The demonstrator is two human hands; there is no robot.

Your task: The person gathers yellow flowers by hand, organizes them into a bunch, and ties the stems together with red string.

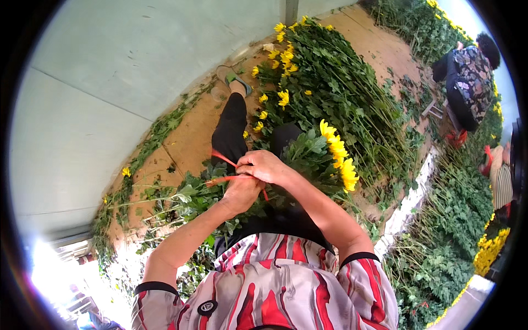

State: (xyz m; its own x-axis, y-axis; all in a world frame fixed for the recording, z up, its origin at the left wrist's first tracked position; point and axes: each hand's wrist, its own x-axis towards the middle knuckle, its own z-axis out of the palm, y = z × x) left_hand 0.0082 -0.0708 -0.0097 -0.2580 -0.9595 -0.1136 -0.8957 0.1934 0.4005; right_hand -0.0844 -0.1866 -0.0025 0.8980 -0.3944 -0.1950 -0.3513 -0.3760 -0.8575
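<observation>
A bunch of yellow chrysanthemums (339, 152) lies across my lap, with its flower heads to the right and leafy stems to the left. My left hand (243, 193) and my right hand (263, 166) meet over the middle of the bunch. Both have their fingers closed on a red plastic strip (229, 178), whose loose ends stick out to the left and below. My right hand sits above the left and partly covers it. Where the strip passes around the stems is hidden by my hands.
A large pile of cut chrysanthemums (334, 78) lies on the brown ground in front. A pale wall (103, 82) runs along the left. To the right, a white strip (408, 206) borders more cut stems (449, 231). A person (470, 86) is bent over near a small stool (434, 109).
</observation>
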